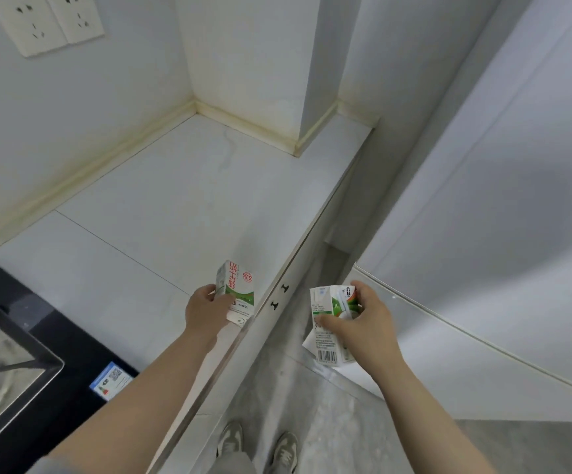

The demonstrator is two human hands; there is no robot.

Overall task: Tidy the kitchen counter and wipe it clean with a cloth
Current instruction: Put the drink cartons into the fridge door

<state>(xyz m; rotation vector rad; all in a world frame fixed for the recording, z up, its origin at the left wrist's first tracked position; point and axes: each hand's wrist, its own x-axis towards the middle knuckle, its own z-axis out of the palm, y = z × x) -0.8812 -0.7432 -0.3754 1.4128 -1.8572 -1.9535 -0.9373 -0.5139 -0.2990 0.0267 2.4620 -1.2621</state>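
at the near edge of the white counter [175, 206], the left hand [205, 311] grips a small milk carton [239, 289], fingers curled round it. just right, above the floor [294, 388], the right hand [366, 326] clasps a second carton [325, 313].

A home kitchen: a white stone counter [181, 200] meets tiled walls, with a black cooktop [55, 323] and wall sockets [45, 22].

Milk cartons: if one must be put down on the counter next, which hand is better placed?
Probably the left hand. Its red-lettered carton is above the counter, near the front edge; the right hand holds its barcoded carton beyond the edge, over the floor.
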